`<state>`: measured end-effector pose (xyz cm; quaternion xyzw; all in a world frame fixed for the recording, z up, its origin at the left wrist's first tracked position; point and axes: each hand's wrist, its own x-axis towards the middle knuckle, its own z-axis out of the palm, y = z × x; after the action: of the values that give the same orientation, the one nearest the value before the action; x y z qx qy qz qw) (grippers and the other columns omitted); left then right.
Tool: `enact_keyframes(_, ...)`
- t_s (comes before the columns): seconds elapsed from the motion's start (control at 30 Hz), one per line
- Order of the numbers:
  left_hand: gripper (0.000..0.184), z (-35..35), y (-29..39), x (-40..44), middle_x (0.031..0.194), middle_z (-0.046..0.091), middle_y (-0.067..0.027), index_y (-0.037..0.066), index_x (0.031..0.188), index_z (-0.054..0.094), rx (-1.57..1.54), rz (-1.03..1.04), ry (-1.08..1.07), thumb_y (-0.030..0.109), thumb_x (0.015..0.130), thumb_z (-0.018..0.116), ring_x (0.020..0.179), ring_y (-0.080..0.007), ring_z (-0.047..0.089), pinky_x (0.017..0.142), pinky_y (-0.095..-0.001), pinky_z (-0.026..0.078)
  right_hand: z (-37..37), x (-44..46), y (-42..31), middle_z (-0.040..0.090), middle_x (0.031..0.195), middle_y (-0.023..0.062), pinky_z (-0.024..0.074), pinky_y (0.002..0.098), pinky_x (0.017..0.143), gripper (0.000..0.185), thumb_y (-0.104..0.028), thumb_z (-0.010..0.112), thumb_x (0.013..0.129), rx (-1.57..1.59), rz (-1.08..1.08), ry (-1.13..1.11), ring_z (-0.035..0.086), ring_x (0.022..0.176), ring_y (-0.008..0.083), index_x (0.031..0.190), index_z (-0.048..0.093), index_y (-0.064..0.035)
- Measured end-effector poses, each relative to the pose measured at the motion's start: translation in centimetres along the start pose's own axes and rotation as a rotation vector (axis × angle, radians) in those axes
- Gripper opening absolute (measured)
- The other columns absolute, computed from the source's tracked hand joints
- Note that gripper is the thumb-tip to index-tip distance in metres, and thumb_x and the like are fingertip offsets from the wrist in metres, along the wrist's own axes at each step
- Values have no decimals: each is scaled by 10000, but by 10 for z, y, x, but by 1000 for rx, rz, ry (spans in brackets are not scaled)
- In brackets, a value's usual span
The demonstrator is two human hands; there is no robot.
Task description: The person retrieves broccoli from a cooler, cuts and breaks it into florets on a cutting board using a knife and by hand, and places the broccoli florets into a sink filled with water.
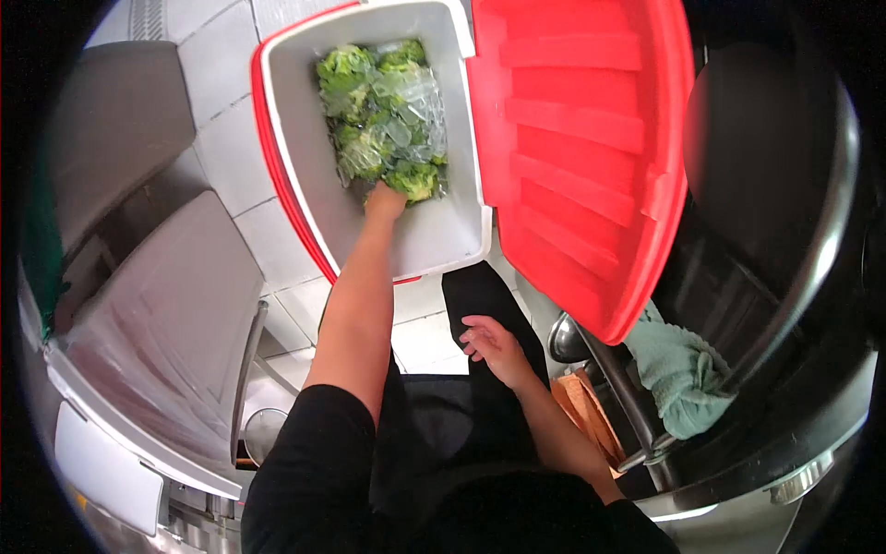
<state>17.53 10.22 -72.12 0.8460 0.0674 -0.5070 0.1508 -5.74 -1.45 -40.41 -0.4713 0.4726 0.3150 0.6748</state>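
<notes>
An open red and white cooler (438, 245) stands on the floor, with bagged green lettuce (383, 111) lying in its bottom. My left hand (386, 201) reaches down into it and touches the lettuce nearest me; its fingers are hidden by the leaves and the hand itself. The red lid (572, 138) hangs open to the right. Near my right thigh, outside the cooler, my right hand (492, 345) hovers with loosely curled fingers apart, holding nothing.
White floor tiles (231, 148) surround the cooler. On the right are a green cloth (678, 369) over a metal bar, a ladle-like metal bowl (566, 340) and a brown cardboard piece (586, 415). A grey cabinet or container (175, 314) stands at left.
</notes>
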Motion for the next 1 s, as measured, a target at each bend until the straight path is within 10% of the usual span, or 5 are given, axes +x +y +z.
enact_keyframes(0.4, 835, -1, 1, -8, 1178, 654, -198, 31, 1365, 494, -502, -147, 2, 330, 645, 794, 972, -302, 672, 648, -386, 583, -1, 11, 19, 673, 1062, 82, 532, 279, 746, 333, -193, 537, 1033, 86, 58, 36, 655, 876, 144, 1329, 556, -41)
enact_keyframes(0.6, 743, -85, 10, -95, 1155, 630, -130, 102, 1350, 498, -659, -205, -181, 305, 680, 747, 975, -273, 621, 670, -406, 554, 16, -2, -36, 652, 1082, 84, 538, 308, 754, 386, -199, 613, 988, -13, -176, 24, 658, 889, 162, 1337, 544, -51)
enact_keyframes(0.73, 539, -187, 30, -215, 1004, 622, -66, 137, 1286, 533, -802, -24, -377, 267, 779, 659, 850, -195, 598, 616, -341, 487, 37, 1, -128, 579, 1284, 194, 526, 377, 887, 678, -340, 707, 935, -317, -629, 524, 675, 1002, 264, 1478, 420, -52)
enact_keyframes(1.0, 484, -301, 80, -364, 1166, 649, -38, 116, 1280, 570, -863, 383, -358, 432, 914, 576, 950, -196, 594, 754, -368, 468, 79, -90, -256, 584, 1323, 160, 640, 393, 661, 806, -477, 705, 915, 231, -580, 275, 676, 1049, 270, 1520, 353, -78)
